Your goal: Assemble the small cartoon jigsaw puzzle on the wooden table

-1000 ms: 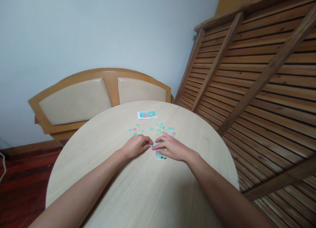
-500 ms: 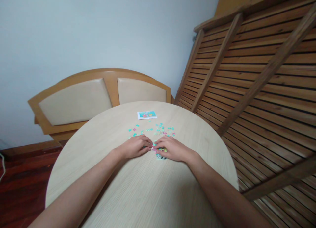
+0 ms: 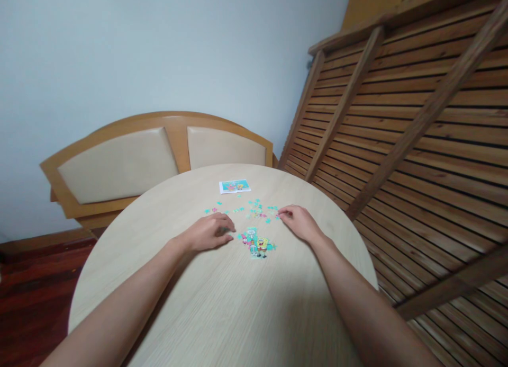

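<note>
Pale wall (image 3: 159, 54) fills the far side of the room, with a curved wooden headboard (image 3: 178, 150) in front of it at eleven o'clock and a slatted wooden panel (image 3: 357, 128) rising at two. Between them and the person sits a round, light wood table (image 3: 190, 303).

I take the joined patch of jigsaw (image 3: 254, 243) as the middle of the dial; it lies flat on the tabletop, cartoon figures showing in yellow, pink and teal. Loose pieces (image 3: 256, 203) are strewn beyond it, from about eleven round to one, and past those a printed card (image 3: 235, 186) lies between eleven and twelve.

At about ten is the left hand (image 3: 212, 231), its fingers loosely bent and a gap before the thumb, just beside the patch. At two, the right hand (image 3: 299, 222) has its fingertips drawn together by a pink piece (image 3: 278, 216); whether they grip it, I cannot tell.
</note>
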The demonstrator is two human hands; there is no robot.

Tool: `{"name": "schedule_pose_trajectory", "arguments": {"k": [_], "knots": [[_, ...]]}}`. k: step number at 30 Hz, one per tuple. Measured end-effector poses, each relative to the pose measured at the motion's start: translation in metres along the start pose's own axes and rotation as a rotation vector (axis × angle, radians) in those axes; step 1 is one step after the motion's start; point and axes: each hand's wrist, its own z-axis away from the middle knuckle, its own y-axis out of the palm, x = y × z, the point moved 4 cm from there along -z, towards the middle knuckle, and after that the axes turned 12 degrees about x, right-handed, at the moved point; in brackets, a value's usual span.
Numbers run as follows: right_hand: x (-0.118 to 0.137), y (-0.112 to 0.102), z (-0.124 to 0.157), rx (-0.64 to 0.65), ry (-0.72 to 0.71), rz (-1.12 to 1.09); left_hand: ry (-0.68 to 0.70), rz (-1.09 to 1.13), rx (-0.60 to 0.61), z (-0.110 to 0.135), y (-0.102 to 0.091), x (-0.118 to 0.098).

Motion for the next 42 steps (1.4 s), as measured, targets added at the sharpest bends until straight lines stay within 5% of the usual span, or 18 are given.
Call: {"name": "schedule_pose_trajectory", "arguments": {"k": [15, 21, 27, 33, 42], "knots": [[-0.008, 0.013, -0.004, 0.056, 0.035, 0.068, -0.131, -0.066, 0.000, 0.010, -0.005, 0.034], [-0.003, 0.012, -0.003, 0.044, 0.038, 0.057, -0.327, -0.088, -0.115, 0.024, -0.015, 0.059], [0.012, 0.020, -0.005, 0.068, -0.047, 0.070, -0.348, -0.039, -0.155, 0.030, -0.014, 0.074], [0.026, 0.032, -0.010, 0.071, -0.025, 0.118, -0.246, -0.037, -0.099, 0.020, -0.009, 0.055], [0.031, 0.032, -0.017, 0.002, 0.118, 0.058, 0.007, -0.011, 0.016, -0.004, 0.002, -0.007]]}}
